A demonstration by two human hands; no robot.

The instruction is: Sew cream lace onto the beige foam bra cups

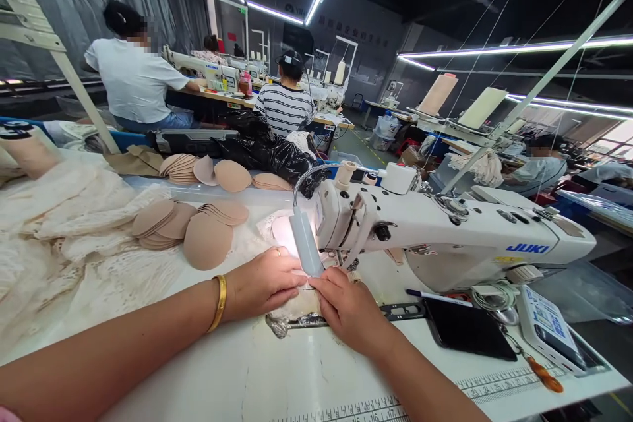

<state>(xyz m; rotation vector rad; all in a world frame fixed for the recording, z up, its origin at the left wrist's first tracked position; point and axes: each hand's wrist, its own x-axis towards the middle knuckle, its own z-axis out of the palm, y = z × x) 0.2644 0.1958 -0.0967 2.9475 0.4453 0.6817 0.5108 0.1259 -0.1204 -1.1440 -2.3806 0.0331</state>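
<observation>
My left hand (pixel 262 280), with a gold bangle on the wrist, lies flat on a pale lace piece (pixel 294 306) just left of the needle of the white JUKI sewing machine (pixel 445 231). My right hand (pixel 349 310) presses the same piece from the front, fingers closed down on the fabric. A small grey lamp (pixel 305 247) shines on the spot and hides the needle.
Stacks of beige bra cups (pixel 198 227) and a heap of cream lace (pixel 64 237) lie to the left. A black phone (pixel 467 330), a control panel (pixel 548 326) and orange-handled snips (pixel 544 372) sit at right. Other people sew at benches behind.
</observation>
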